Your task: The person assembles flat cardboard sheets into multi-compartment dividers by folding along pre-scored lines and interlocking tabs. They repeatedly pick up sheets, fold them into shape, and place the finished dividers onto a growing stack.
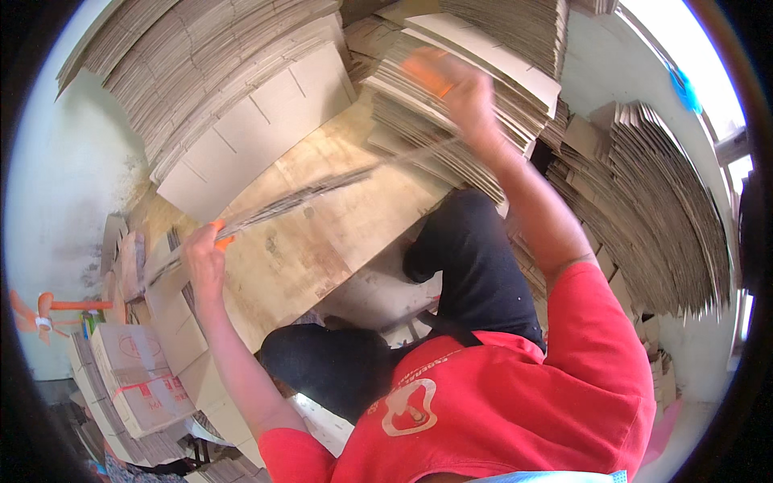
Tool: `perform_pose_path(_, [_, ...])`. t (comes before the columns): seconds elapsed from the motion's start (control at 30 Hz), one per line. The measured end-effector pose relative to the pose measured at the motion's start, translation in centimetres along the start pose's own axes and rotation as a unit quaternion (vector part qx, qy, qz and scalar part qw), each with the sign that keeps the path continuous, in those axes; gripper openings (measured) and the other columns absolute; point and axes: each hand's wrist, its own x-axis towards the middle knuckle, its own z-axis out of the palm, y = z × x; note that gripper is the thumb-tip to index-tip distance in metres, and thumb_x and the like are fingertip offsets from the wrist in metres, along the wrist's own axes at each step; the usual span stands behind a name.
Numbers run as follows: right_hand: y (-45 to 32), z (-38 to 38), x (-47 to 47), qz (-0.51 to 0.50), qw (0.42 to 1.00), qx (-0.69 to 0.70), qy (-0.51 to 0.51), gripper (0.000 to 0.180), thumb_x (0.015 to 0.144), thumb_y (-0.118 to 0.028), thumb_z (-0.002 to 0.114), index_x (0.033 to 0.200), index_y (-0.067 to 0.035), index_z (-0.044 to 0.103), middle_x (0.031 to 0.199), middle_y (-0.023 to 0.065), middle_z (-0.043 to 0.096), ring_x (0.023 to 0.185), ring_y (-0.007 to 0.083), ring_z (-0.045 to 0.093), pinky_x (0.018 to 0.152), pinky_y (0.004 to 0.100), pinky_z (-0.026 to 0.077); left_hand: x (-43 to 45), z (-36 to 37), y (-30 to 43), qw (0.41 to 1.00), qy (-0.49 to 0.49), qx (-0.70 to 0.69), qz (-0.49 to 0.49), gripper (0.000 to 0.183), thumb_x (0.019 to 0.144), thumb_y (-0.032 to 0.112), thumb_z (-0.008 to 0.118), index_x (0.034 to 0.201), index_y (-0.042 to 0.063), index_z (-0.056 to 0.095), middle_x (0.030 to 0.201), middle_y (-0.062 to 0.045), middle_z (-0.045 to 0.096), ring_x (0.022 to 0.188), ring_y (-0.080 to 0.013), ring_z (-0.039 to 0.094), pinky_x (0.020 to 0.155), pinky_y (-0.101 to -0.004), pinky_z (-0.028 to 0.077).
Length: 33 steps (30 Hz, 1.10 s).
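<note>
My left hand (pixel 204 256), with orange covers on its fingertips, grips a bundle of thin slotted cardboard strips (pixel 302 194), seen nearly edge-on. The bundle slants over the wooden tabletop (pixel 314 253), and a faint blurred edge runs on from it toward my right wrist. My right hand (pixel 462 87), also with orange on its fingers, is blurred over a stack of cardboard sheets (pixel 410 90) at the far right of the table. Whether its fingers hold a sheet cannot be made out.
Slotted cardboard sheets (pixel 259 121) stand in a large pile at the back left. More cardboard stacks (pixel 658 211) rise along the right wall. A taped carton (pixel 142 374) sits at the lower left, near an orange fan (pixel 45 317). My knees (pixel 477 241) are at the table's near edge.
</note>
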Motion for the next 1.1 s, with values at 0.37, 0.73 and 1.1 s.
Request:
perform_pose_path(0.37, [10.9,-2.3,-4.0,-0.031,0.793,-0.56,-0.239,0.099,0.076,-0.068,0.057,0.15,-0.019,0.014,0.154,0.0158,0.013,0.143,0.0319,0.009,0.108,0.0662,0.006,2.3,-6.1,2.4,0.971,0.186,0.013,-0.152,0.036,0.076,0.016,0.073,0.104,-0.004,0.065,0.085,-0.018,0.067,0.071,-0.0298,0.059,0.069,-0.0346,0.047])
perform_pose_path(0.73, [14.8,-3.0,-4.6,0.051,0.81,-0.542,-0.219,0.096,0.075,-0.064,0.061,0.148,-0.017,0.02,0.153,0.0124,0.015,0.143,0.0315,0.01,0.109,0.0647,0.007,-6.7,-15.8,8.2,0.922,0.245,0.118,-0.275,0.028,0.078,0.018,0.075,0.096,-0.003,0.069,0.087,-0.011,0.071,0.069,-0.0132,0.061,0.066,-0.0264,0.049])
perform_pose_path(1.1, [14.4,-6.0,-3.4,-0.078,0.824,-0.55,-0.108,0.078,0.084,-0.058,0.055,0.144,-0.014,0.032,0.148,0.0145,0.03,0.141,0.0296,0.022,0.11,0.0583,0.013,-4.6,-23.5,3.4,0.89,0.257,0.342,-0.155,0.025,0.086,0.018,0.061,0.106,0.006,0.069,0.095,-0.01,0.069,0.08,-0.0215,0.064,0.076,-0.0319,0.05])
